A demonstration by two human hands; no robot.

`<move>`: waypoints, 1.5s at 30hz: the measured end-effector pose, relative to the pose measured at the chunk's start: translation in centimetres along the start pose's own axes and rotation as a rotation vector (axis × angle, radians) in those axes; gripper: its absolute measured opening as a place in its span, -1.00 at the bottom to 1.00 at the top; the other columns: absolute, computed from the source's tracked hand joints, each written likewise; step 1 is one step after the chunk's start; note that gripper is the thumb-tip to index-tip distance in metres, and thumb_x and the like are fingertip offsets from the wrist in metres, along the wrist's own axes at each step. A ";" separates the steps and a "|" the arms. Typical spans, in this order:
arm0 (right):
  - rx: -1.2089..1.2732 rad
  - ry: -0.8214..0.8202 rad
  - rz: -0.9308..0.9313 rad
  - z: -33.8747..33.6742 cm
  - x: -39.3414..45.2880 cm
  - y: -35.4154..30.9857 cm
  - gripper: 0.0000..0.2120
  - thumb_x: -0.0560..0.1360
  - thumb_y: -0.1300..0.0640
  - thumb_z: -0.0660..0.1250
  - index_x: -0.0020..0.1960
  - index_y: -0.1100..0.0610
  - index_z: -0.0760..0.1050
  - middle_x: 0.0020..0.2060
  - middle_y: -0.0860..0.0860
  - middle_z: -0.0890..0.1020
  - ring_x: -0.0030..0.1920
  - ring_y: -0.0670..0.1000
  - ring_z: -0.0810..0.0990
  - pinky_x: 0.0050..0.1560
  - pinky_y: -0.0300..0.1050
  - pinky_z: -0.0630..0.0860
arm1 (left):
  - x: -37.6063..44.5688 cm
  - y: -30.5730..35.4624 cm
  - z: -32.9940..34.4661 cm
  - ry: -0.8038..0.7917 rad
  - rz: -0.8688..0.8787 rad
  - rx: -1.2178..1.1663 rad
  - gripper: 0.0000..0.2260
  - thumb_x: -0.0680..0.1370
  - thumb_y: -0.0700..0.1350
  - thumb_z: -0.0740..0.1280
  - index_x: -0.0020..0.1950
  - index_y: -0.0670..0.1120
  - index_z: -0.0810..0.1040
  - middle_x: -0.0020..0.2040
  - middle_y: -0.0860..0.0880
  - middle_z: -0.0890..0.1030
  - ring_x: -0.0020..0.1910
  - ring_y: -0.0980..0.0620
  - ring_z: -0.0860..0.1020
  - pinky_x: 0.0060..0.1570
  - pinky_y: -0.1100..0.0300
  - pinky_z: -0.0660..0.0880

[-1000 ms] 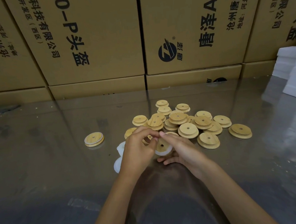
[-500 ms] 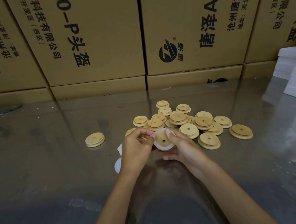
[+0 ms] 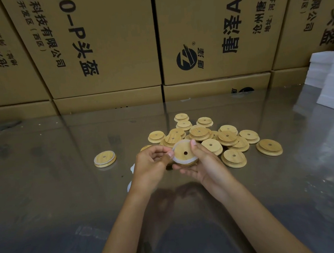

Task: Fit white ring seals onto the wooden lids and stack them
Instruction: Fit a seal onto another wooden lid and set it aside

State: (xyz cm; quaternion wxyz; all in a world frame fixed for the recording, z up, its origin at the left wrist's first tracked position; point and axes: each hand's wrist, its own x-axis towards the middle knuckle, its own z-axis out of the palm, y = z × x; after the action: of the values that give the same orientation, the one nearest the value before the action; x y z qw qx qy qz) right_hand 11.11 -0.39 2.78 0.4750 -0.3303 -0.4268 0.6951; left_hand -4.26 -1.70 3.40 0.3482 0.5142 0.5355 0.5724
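Both hands meet mid-frame, the left hand [image 3: 151, 164] and right hand [image 3: 202, 167] pinching one wooden lid [image 3: 185, 151] between them, its white ring [image 3: 179, 160] half-seated.

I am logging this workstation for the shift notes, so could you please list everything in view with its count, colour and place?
Held wooden lid: one, light wood, between both hands, white ring seal around its edge.
Finished lid: one, wood with white seal, alone on the left of the table.
Loose wooden lids: a pile of roughly fifteen to twenty, light wood, beyond and right of the hands.
Spare white seals: at least two, mostly hidden behind the left hand.
Table: one, shiny grey.
Cardboard boxes: several, brown with black print, stacked behind the table.
White blocks: a stack, far right.
Left hand: pinches the seal.
Right hand: holds the lid.
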 end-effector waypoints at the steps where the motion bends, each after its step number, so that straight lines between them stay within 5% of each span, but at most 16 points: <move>1: 0.020 0.003 -0.002 0.0 0.0 0.0 -0.63 0.64 -0.09 0.19 0.28 0.13 0.54 0.05 0.19 0.71 0.01 0.23 0.71 -0.11 -0.12 0.64 | 0.0 0.1 0.0 -0.010 0.000 -0.007 -0.94 0.49 -0.27 0.44 -0.15 -0.14 0.64 -0.24 0.01 0.67 -0.33 0.26 0.56 -0.34 0.42 0.44; 9: 0.271 0.061 0.011 0.0 0.0 -0.6 -0.57 0.65 -0.03 0.18 0.38 0.24 0.44 0.20 0.23 0.64 0.05 0.16 0.70 -0.13 -0.08 0.67 | -0.3 0.2 1.1 -0.058 -0.032 -0.034 -0.95 0.51 -0.27 0.42 -0.09 -0.14 0.62 -0.19 -0.10 0.68 -0.27 0.07 0.64 -0.39 0.32 0.49; 15: 0.096 0.069 -0.011 0.1 0.2 -0.3 -0.56 0.65 -0.11 0.15 0.37 0.15 0.46 0.15 0.21 0.67 0.11 0.23 0.68 0.05 -0.01 0.63 | -0.6 0.0 1.1 -0.043 -0.004 -0.046 -0.91 0.51 -0.27 0.41 -0.14 -0.09 0.62 -0.33 0.05 0.67 -0.31 0.17 0.63 -0.34 0.36 0.51; 20: 0.049 0.077 -0.068 0.2 0.3 0.1 -0.58 0.62 -0.16 0.17 0.34 0.05 0.49 0.12 0.12 0.70 0.13 0.19 0.68 0.21 0.13 0.58 | -1.0 -0.2 1.9 0.002 -0.031 -0.032 -0.95 0.54 -0.22 0.35 -0.09 -0.11 0.59 -0.12 0.03 0.69 -0.14 0.10 0.64 -0.13 0.27 0.55; 27: -0.012 0.053 -0.079 0.3 0.4 0.7 -0.58 0.61 -0.20 0.16 0.31 0.01 0.54 0.17 0.05 0.68 0.21 0.08 0.65 0.25 0.09 0.55 | -1.1 -0.3 1.9 0.003 -0.051 -0.074 -0.95 0.54 -0.22 0.38 -0.09 -0.16 0.52 -0.11 -0.07 0.67 -0.08 0.02 0.64 0.03 0.11 0.57; 34: -0.266 0.114 -0.093 0.1 -0.1 0.6 -0.75 0.56 -0.07 0.35 0.17 -0.02 0.65 0.02 -0.07 0.72 0.05 -0.09 0.65 0.01 -0.11 0.53 | -0.9 -0.1 1.6 0.115 0.054 -0.071 -0.92 0.53 -0.23 0.38 -0.13 -0.10 0.51 -0.14 -0.04 0.66 -0.22 0.20 0.57 -0.22 0.44 0.44; 39: -0.364 0.112 -0.131 0.5 -0.1 0.5 -0.86 0.50 0.20 0.46 0.05 0.08 0.67 -0.16 -0.03 0.72 -0.19 -0.19 0.62 -0.20 -0.35 0.52 | -0.8 -0.2 1.4 0.111 0.148 0.034 -0.91 0.53 -0.26 0.35 -0.13 -0.09 0.52 -0.14 0.04 0.64 -0.16 0.20 0.57 -0.19 0.41 0.46; 45: -0.432 0.106 -0.151 0.3 0.0 0.6 -0.86 0.52 0.20 0.43 0.07 0.12 0.64 -0.02 0.16 0.70 -0.10 -0.07 0.63 -0.06 -0.16 0.56 | -0.9 -0.4 1.4 0.059 0.216 0.157 -0.87 0.52 -0.27 0.35 -0.15 -0.05 0.56 -0.19 0.13 0.63 -0.14 0.14 0.58 -0.10 0.21 0.54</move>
State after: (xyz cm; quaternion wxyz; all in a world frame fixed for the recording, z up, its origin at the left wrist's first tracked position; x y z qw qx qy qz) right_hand 10.64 -0.53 2.37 0.4657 -0.4275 -0.5637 0.5316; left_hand -2.81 -2.13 2.72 0.2274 0.5775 0.5303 0.5776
